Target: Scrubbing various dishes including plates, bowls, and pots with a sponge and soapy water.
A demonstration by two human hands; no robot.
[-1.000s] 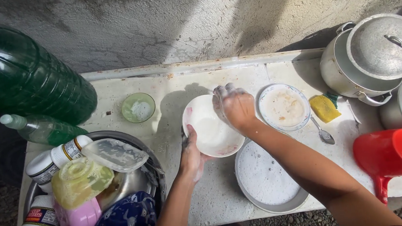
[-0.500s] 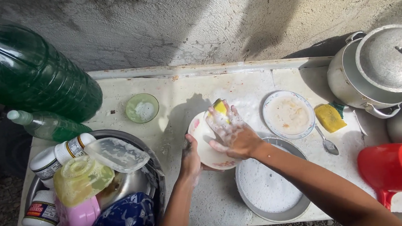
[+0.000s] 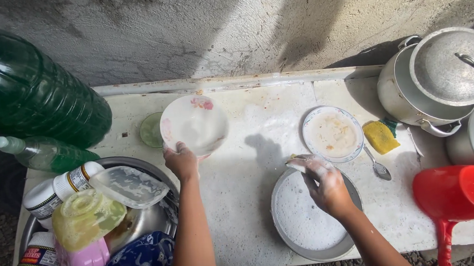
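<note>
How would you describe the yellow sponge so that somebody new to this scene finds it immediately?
Start at the big metal pot with a lid at the table's far right corner. Just left of its base lies the yellow sponge, beside the dirty patterned plate and a spoon. It is the only soft yellow block there.

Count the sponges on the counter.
1 for sure: a yellow sponge lies beside the dirty plate, near the lidded pot. Another may be hidden under the soapy right hand over the suds basin.

Bare counter [image 3: 239,166] is lying open between the hands. A heaped metal basin [image 3: 159,216] is blocking the near left; pots [image 3: 439,80] are crowding the far right.
</note>
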